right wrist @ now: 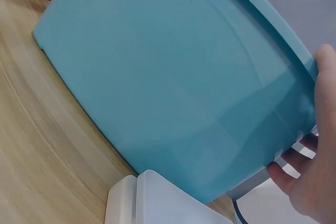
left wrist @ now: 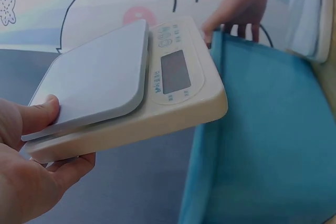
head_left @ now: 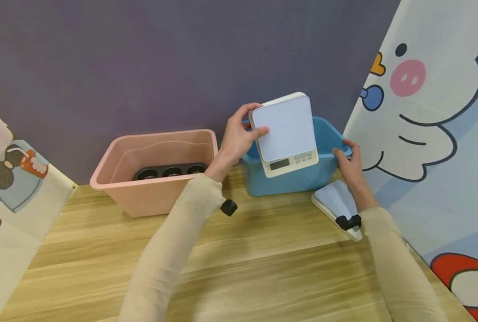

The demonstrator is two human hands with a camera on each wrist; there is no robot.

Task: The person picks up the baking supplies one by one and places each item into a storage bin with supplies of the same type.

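A white kitchen scale (head_left: 285, 129) with a pale flat plate and small display hangs tilted over the blue bin (head_left: 287, 181). My left hand (head_left: 239, 134) grips its left edge, thumb on the plate and fingers beneath, as the left wrist view shows. On the bin's right rim, my right hand (head_left: 351, 167) holds the corner between thumb and fingers. A second white scale (head_left: 335, 201) lies on the table against the bin's right front, partly hidden by the right wrist. The bin's inside is mostly hidden behind the held scale.
Left of the blue bin stands a pink bin (head_left: 154, 197) holding a dark tray with round cups (head_left: 170, 171). Both bins rest on the wood-grain table (head_left: 243, 268) near a grey back wall (head_left: 162, 67). A cartoon-printed panel (head_left: 436, 147) rises on the right.
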